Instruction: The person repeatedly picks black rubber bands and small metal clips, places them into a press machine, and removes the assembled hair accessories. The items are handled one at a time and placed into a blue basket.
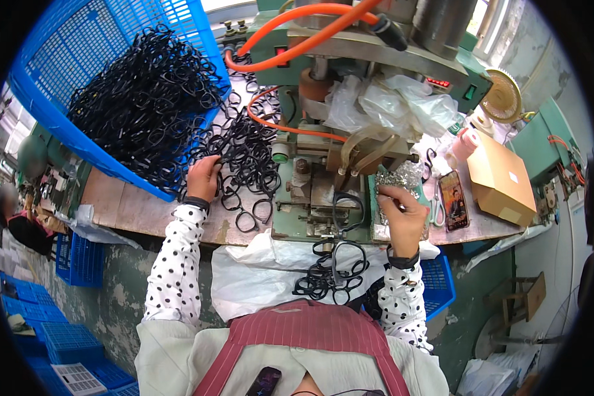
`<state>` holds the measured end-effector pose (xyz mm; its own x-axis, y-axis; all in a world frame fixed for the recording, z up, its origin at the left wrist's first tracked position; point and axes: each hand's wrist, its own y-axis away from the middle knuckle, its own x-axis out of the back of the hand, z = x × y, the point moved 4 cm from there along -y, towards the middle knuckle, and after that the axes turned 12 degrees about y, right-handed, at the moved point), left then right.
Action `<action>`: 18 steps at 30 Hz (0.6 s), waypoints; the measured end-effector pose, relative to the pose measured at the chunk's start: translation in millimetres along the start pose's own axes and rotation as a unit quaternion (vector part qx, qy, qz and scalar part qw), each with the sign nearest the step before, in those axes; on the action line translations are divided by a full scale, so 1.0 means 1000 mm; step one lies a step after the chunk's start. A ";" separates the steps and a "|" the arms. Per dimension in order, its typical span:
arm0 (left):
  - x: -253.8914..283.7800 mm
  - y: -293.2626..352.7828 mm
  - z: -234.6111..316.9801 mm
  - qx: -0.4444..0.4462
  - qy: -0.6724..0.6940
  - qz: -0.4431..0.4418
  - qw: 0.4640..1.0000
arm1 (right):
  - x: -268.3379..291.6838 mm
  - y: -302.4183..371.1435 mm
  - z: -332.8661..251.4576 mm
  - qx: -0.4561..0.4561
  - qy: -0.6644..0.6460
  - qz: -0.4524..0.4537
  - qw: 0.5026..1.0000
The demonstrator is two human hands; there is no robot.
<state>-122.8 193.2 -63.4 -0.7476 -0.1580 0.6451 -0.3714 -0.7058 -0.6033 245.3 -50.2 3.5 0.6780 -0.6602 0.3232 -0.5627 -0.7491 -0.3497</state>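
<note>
Counting from my feed, I see two hands: the left hand [203, 178], left of centre, curls its fingers into the loose black eyeglass frames [247, 158] spilled on the surface [132, 211], and the right hand [402, 214], right of centre, pinches something too small to make out beside the green machine [310, 191]. One frame [347, 211] lies on the machine bed. The one blue crate [59, 59], upper left, holds frames too tangled to count, its edges cut off.

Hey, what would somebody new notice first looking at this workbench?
Probably the tilted blue crate at upper left, spilling black eyeglass frames onto the bench, where the left hand reaches into them. At centre stands a green machine with orange hoses; the right hand rests beside it.
</note>
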 end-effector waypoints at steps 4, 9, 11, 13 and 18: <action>-0.005 -0.005 0.037 0.241 0.359 0.089 0.897 | -0.015 0.003 -0.036 0.030 0.021 -0.067 0.997; 0.003 0.007 0.142 0.090 0.297 0.127 0.942 | -0.041 -0.001 -0.029 -0.065 -0.089 -0.045 0.993; 0.006 0.009 0.177 -0.050 0.255 0.091 0.961 | -0.044 -0.004 -0.037 -0.057 -0.048 -0.044 0.996; 0.009 0.007 0.210 -0.167 0.187 0.058 0.966 | -0.048 -0.006 -0.034 -0.058 -0.080 -0.035 0.994; -0.013 0.019 0.256 -0.359 0.266 -0.024 0.894 | -0.055 -0.005 -0.030 -0.077 -0.165 -0.028 0.983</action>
<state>20.7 4.9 36.8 -0.8066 0.3470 0.4784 -0.5248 -0.0481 -0.8499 196.5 -11.6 14.3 0.8125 -0.5824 0.0269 -0.5672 -0.8002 -0.1948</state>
